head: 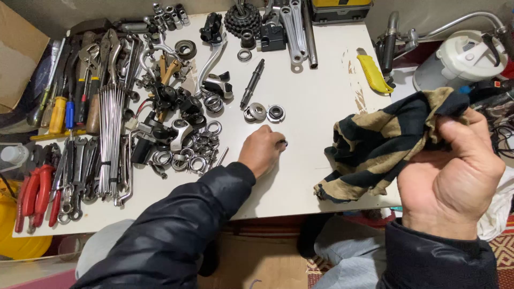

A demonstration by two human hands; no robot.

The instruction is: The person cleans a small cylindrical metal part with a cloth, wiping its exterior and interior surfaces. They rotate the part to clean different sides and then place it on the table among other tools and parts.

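I see the left hand (262, 150) resting low on the white table (321, 96), its fingers curled and pinched on a small dark ring-shaped part (283, 143) at the fingertips; only a sliver of that part shows, so I cannot tell its finish. Just beyond the knuckles lie two round bearing cups (266, 112), silver rims with dark centres, side by side, and a slim black axle (252, 83) lying aslant above them. My right hand (455, 171) is raised at the table's right edge, fingers closed around a bunched rag (380, 144). The rag is striped black and tan, crumpled, its frayed lower corner drooping onto the tabletop. Left of the working hand sits a heap of metal rings (187, 155) and a bundle of spokes (111, 139).
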